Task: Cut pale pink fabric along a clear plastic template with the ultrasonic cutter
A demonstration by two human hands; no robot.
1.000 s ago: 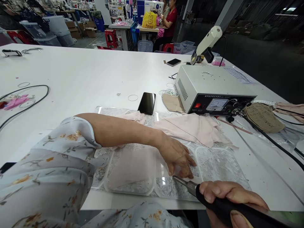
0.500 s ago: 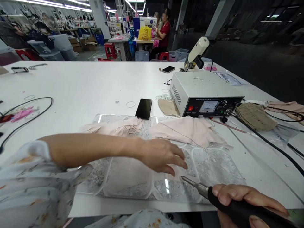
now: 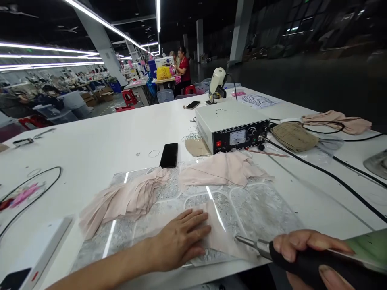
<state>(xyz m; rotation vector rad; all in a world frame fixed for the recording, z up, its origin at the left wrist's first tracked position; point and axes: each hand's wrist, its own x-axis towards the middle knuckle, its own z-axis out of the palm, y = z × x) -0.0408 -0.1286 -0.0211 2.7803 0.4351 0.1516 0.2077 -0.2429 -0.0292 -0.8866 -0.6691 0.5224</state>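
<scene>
My left hand (image 3: 181, 237) lies flat with fingers stretched out on a pale pink fabric piece (image 3: 219, 241) on the glass cutting plate (image 3: 266, 213). My right hand (image 3: 305, 245) is wrapped round the black handle of a cutting tool (image 3: 305, 264); its metal tip (image 3: 246, 241) points left, just above the fabric's right edge, close to my left fingers. A fanned stack of pink fabric pieces (image 3: 123, 199) lies to the left on the plate, and another pile (image 3: 222, 169) lies at its far edge.
A white power unit (image 3: 231, 125) with a dial stands behind the plate, its black cable (image 3: 320, 171) running right across the white table (image 3: 99, 141). A black phone (image 3: 169, 155) lies by the plate. Brown paper patterns (image 3: 293, 137) and more fabric sit right. A person in red sits far back.
The view has lifted and swung. My left hand has drawn back towards me and now rests flat on the fabric piece; the stacked pieces show uncovered at left. The right hand keeps the tool.
</scene>
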